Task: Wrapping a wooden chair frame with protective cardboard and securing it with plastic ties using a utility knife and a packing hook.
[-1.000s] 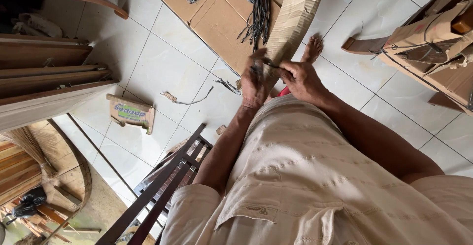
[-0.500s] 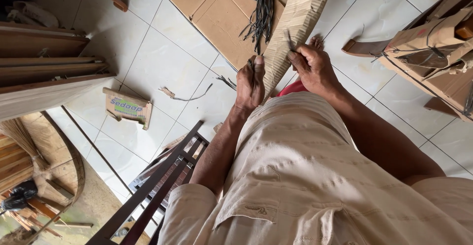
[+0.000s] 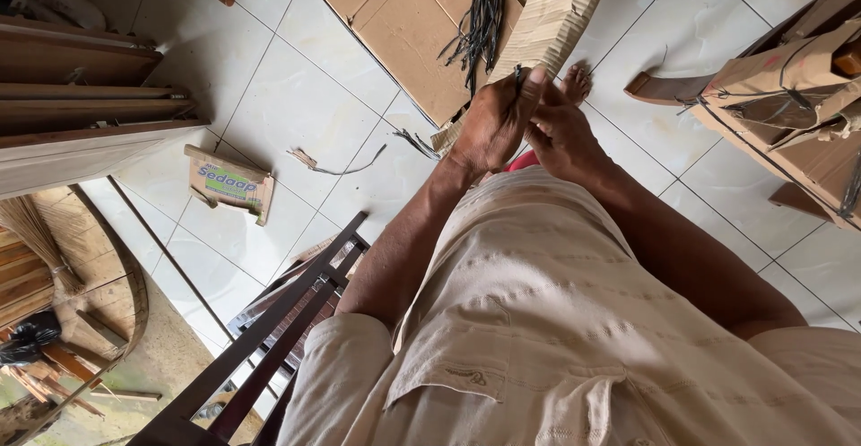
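My left hand (image 3: 491, 125) is raised in front of a long piece wrapped in brown cardboard (image 3: 558, 8) that leans over the tiled floor. Its thumb and fingers pinch the end of a thin dark plastic strap (image 3: 517, 73). My right hand (image 3: 563, 137) sits right beside and partly behind the left hand, touching it. Its fingers curl toward the same spot, but their tips are hidden. A bare foot (image 3: 577, 81) shows just beyond the hands.
Flattened cardboard (image 3: 408, 24) with a bundle of dark straps (image 3: 480, 20) lies on the floor ahead. Cardboard-wrapped furniture (image 3: 794, 83) stands at right and wooden panels (image 3: 85, 96) at left. A dark slatted frame (image 3: 287, 329) is at lower left, near a small torn box (image 3: 229, 184).
My left hand has swung up and to the right, meeting my right hand and pinching the strap end. My right hand has dropped slightly and now sits behind the left.
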